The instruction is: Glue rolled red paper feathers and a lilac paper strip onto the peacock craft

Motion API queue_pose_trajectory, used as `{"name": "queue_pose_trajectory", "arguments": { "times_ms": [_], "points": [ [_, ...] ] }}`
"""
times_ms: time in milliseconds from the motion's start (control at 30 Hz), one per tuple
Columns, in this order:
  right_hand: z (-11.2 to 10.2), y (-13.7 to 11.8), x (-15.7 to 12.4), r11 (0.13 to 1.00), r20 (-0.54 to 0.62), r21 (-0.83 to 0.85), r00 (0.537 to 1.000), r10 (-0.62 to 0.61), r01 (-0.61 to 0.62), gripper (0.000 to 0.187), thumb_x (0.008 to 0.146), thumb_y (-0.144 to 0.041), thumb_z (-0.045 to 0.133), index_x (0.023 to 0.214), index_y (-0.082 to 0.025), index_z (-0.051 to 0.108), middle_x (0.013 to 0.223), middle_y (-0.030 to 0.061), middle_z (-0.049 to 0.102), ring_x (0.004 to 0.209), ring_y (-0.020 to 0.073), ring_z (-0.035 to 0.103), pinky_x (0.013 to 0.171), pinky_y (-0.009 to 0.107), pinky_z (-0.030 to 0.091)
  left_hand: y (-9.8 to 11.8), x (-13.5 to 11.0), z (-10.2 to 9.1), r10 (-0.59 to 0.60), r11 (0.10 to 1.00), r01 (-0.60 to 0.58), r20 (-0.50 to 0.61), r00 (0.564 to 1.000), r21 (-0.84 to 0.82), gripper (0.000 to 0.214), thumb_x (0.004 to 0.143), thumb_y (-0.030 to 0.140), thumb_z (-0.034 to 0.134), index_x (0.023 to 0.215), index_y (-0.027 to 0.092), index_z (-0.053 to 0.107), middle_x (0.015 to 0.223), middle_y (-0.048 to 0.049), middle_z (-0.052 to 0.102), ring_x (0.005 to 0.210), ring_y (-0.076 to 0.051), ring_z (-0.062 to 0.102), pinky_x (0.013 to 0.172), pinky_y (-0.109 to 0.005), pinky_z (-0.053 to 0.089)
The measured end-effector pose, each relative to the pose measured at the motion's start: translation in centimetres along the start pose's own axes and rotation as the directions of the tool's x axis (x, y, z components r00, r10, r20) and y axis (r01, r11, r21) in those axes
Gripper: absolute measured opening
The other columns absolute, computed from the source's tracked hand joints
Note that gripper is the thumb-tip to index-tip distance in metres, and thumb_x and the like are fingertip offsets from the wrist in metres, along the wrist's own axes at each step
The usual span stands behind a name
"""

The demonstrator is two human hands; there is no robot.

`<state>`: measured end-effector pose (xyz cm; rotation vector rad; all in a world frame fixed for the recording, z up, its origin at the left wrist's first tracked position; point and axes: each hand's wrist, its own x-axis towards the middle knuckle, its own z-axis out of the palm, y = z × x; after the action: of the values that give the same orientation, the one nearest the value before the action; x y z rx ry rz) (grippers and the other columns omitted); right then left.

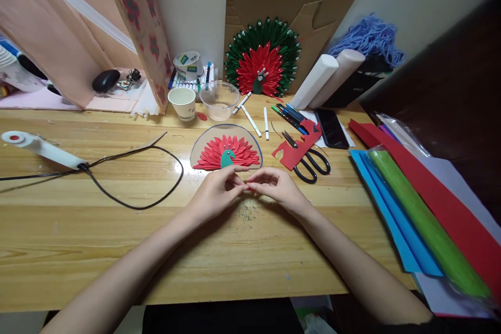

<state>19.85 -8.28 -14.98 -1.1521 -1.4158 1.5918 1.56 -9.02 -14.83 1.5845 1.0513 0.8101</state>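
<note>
My left hand (pixel 216 189) and my right hand (pixel 278 189) meet fingertip to fingertip just above the table. Both are closed in a pinch on a small red piece (pixel 247 186), mostly hidden by the fingers. Right behind them lies a half-round cardboard piece (pixel 198 147) with a dark blue edge. Red petal-like feathers (pixel 211 149) fan out on it around a green peacock body (pixel 227 158). To the right of my right hand are black-handled scissors (pixel 324 163), partly under a cut red sheet (pixel 296 156).
A glue gun (pixel 45 150) with a looping black cord lies left. Behind stand a paper cup (pixel 182 104), a clear bowl (pixel 219 102) and a larger green-and-red peacock (pixel 260 68). Loose markers (pixel 266 124) and a phone (pixel 332 129) lie right of centre; coloured sheets (pixel 395 209) cover the right edge.
</note>
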Motion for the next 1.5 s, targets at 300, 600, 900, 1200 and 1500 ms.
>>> {"name": "queue_pose_trajectory", "arguments": {
  "times_ms": [300, 600, 900, 1200, 1500],
  "points": [
    [0.3, 0.0, 0.0, 0.999, -0.008, 0.019, 0.999, 0.035, -0.035, 0.022, 0.067, -0.031, 0.072, 0.082, -0.016, 0.067, 0.08, 0.0038, 0.07, 0.073, 0.0141, 0.065, 0.072, 0.029, 0.051, 0.4, 0.4, -0.1, -0.058, 0.99, 0.049, -0.066, 0.996, -0.135, 0.034, 0.073, 0.022, 0.064, 0.106, 0.013, 0.056, 0.079, -0.0057, 0.066, 0.072, -0.014, 0.063, 0.071, -0.029, 0.051],
    [0.4, 0.4, 0.5, 0.998, -0.066, 0.048, 0.997, -0.029, 0.032, 0.021, 0.067, -0.033, 0.072, 0.08, -0.018, 0.064, 0.083, 0.0026, 0.067, 0.077, 0.0138, 0.063, 0.073, 0.027, 0.051, -0.1, 0.8, 0.5, -0.202, 0.898, 0.166, -0.046, 0.978, -0.408, 0.03, 0.072, 0.03, 0.067, 0.094, 0.011, 0.059, 0.082, -0.0072, 0.068, 0.078, -0.016, 0.065, 0.076, -0.032, 0.051],
    [0.7, 0.3, 0.4, 0.998, -0.103, 0.059, 0.995, -0.003, 0.009, 0.027, 0.067, -0.038, 0.071, 0.082, -0.018, 0.061, 0.081, 0.0022, 0.065, 0.075, 0.0136, 0.062, 0.069, 0.026, 0.052, -0.2, 0.7, 0.9, -0.135, 0.934, 0.077, -0.142, 0.981, -0.35, 0.024, 0.072, 0.026, 0.066, 0.091, 0.012, 0.059, 0.079, -0.0042, 0.066, 0.074, -0.014, 0.064, 0.073, -0.028, 0.051],
    [0.9, 0.4, 0.5, 0.998, -0.127, 0.054, 0.991, -0.03, 0.037, 0.027, 0.065, -0.035, 0.073, 0.081, -0.018, 0.059, 0.082, 0.002, 0.064, 0.078, 0.0131, 0.062, 0.075, 0.027, 0.052, -0.6, 0.7, 0.7, -0.134, 0.943, 0.077, -0.155, 0.979, -0.325, 0.024, 0.074, 0.024, 0.063, 0.095, 0.013, 0.056, 0.079, -0.0032, 0.065, 0.074, -0.012, 0.063, 0.072, -0.026, 0.05],
    [0.8, 0.5, 0.0, 0.984, -0.134, -0.103, 0.978, -0.157, 0.144, 0.015, 0.075, -0.03, 0.065, 0.083, -0.018, 0.063, 0.084, 0.0039, 0.066, 0.08, 0.0159, 0.064, 0.077, 0.03, 0.052, -0.5, 0.4, 0.8, 0.001, 0.997, -0.011, -0.129, 0.992, -0.077, 0.017, 0.079, 0.025, 0.058, 0.092, 0.015, 0.061, 0.09, -0.0065, 0.066, 0.08, -0.015, 0.062, 0.075, -0.029, 0.049]
  ]
}}
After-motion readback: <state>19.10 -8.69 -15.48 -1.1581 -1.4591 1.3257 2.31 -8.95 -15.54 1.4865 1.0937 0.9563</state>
